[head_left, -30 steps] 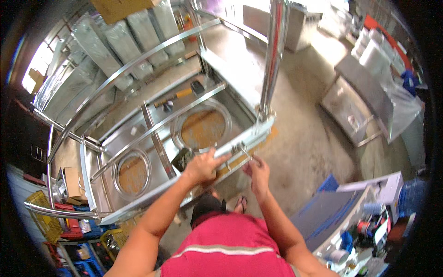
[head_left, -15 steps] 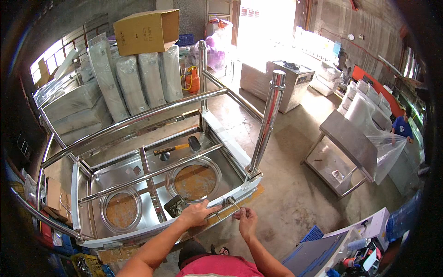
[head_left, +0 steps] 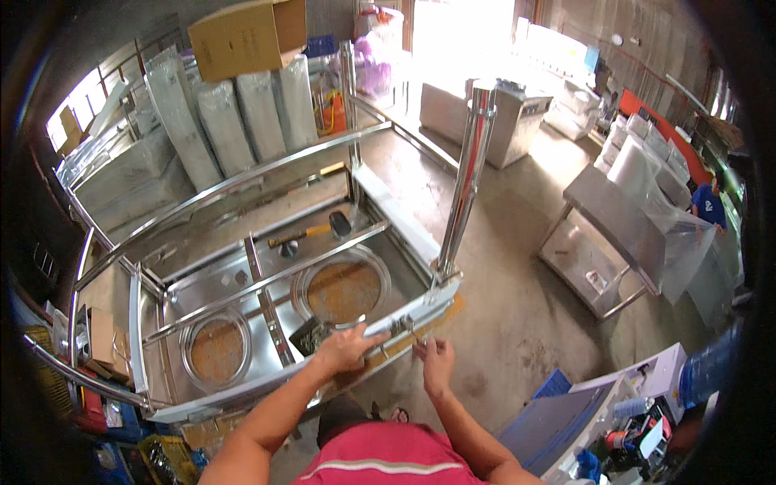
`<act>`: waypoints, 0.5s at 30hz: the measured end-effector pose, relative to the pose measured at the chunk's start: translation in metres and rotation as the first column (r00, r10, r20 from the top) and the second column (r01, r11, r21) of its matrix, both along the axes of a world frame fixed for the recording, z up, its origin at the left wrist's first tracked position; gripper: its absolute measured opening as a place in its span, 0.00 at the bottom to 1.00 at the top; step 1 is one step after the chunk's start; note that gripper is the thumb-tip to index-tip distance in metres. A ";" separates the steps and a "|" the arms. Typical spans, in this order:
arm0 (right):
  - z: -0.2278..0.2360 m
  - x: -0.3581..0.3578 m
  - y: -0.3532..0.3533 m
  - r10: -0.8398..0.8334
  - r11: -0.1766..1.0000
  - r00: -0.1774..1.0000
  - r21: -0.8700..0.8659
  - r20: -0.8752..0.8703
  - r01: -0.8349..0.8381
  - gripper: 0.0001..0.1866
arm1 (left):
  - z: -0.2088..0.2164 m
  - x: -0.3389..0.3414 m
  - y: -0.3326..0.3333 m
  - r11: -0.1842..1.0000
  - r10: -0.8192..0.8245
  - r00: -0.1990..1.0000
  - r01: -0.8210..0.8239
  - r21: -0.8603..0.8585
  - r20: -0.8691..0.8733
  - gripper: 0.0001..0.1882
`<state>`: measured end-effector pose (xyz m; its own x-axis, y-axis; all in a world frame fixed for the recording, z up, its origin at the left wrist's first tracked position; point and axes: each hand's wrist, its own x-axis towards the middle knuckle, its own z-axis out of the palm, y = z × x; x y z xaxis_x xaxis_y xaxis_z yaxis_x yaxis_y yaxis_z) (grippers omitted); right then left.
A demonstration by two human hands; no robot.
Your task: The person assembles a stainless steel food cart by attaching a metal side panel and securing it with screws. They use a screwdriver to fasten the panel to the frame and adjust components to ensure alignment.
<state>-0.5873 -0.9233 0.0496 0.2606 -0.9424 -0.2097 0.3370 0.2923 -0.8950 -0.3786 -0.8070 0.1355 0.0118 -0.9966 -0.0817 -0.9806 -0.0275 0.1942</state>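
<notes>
A stainless steel frame (head_left: 255,275) with two round burner openings lies before me. My left hand (head_left: 343,349) rests on its near edge, thumb and index finger stretched out along the front rail. Beside that edge my right hand (head_left: 437,361) is closed in a pinch on a thin metal rod (head_left: 416,337), whose exact kind is too small to make out. The rod points at a small metal fitting (head_left: 401,325) on the front rail. A dark box-like tray (head_left: 307,335) sits inside the frame by my left hand. Farther in lies a hammer (head_left: 311,232) with a black head.
An upright steel post (head_left: 466,178) rises at the frame's right corner. A steel table (head_left: 602,234) stands to the right, where a person (head_left: 708,206) handles plastic film. Wrapped panels (head_left: 218,121) and a cardboard box (head_left: 242,40) stand at the back. A cluttered bench (head_left: 582,428) is lower right.
The view has shifted, so the frame's far side appears higher. My right hand has moved slightly right, still pinching at the fitting. My left hand stays on the edge.
</notes>
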 end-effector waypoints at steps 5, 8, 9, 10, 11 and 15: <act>0.011 -0.008 0.005 -0.004 0.934 0.866 -0.312 -0.500 -0.176 0.15 | -0.003 0.001 -0.001 1.000 0.002 0.998 -0.001 0.017 -0.057 0.48; 0.013 -0.005 0.002 0.106 0.967 0.877 -0.157 -0.468 -0.200 0.14 | -0.003 0.001 -0.001 1.000 -0.004 0.999 0.003 -0.005 -0.039 0.48; 0.013 -0.003 0.001 0.133 0.975 0.874 -0.098 -0.467 -0.201 0.14 | -0.002 0.001 -0.001 1.000 -0.009 0.999 0.008 -0.023 -0.034 0.48; 0.012 -0.001 0.000 0.146 0.975 0.910 -0.098 -0.387 -0.198 0.13 | -0.002 0.000 -0.001 0.999 -0.007 0.999 0.006 -0.036 -0.032 0.48; 0.012 0.000 0.000 0.152 0.979 0.935 -0.083 -0.321 -0.188 0.13 | -0.002 0.000 -0.001 0.999 -0.008 0.999 0.007 -0.054 -0.031 0.48; 0.011 0.000 -0.002 0.177 0.983 0.978 0.073 -0.113 -0.169 0.12 | -0.002 0.000 0.000 0.997 -0.005 1.000 0.003 -0.071 -0.019 0.48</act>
